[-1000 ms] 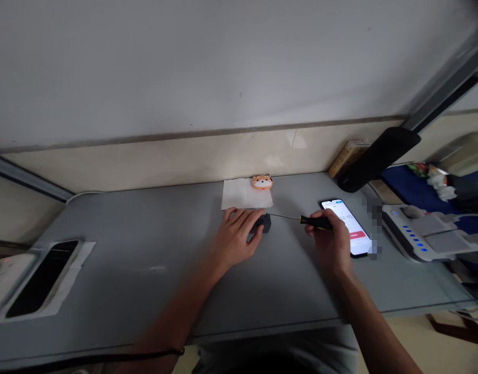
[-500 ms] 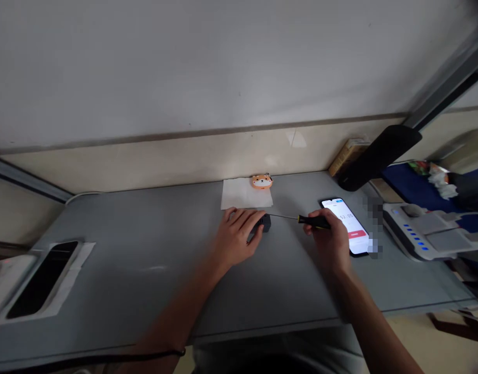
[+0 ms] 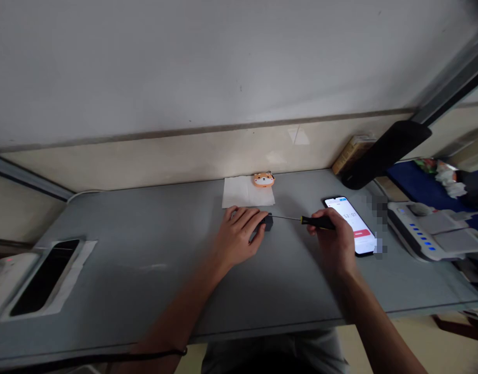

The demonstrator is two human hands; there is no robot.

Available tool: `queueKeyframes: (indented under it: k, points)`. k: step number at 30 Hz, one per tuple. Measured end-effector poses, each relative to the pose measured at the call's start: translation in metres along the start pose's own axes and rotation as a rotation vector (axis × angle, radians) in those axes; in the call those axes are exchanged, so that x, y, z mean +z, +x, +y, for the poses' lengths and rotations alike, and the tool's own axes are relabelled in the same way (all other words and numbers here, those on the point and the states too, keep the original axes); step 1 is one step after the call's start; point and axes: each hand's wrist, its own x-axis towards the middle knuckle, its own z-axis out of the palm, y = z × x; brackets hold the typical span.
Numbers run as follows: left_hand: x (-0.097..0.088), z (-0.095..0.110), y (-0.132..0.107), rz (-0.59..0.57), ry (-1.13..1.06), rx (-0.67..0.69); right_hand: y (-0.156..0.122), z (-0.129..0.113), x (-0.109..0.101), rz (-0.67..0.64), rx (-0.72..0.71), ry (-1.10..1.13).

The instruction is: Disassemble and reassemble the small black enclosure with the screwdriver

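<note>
Near the middle of the grey desk, my left hand (image 3: pixel 241 234) is closed over a small black block-like object (image 3: pixel 268 222), pressing it to the surface; most of it is hidden under the fingers. My right hand (image 3: pixel 336 236) grips a screwdriver (image 3: pixel 317 223) by its black handle with a yellow collar. The thin metal shaft lies almost level, pointing left, and its tip meets the black object close to my left fingertips. Whether the tip sits in a screw is too small to tell.
Behind my left hand lie white paper (image 3: pixel 239 192) and an orange animal-face case (image 3: pixel 264 179). A lit phone (image 3: pixel 357 228) is beside my right hand, with a power strip (image 3: pixel 418 234) further right. A black cylinder (image 3: pixel 386 154) leans by a book (image 3: pixel 351 152). Another phone (image 3: pixel 46 280) lies left.
The whole view has shifted slightly, so things on the right appear a little further right. Both hands keep their hold, and the screwdriver stays against the black object.
</note>
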Motion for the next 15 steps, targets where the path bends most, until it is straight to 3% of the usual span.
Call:
queueKeyframes:
  k: [15]
  points:
    - [0.0019, -0.0058, -0.0035, -0.082, 0.103, 0.056, 0.0034, -0.0004, 0.0001, 0.091, 0.032, 0.044]
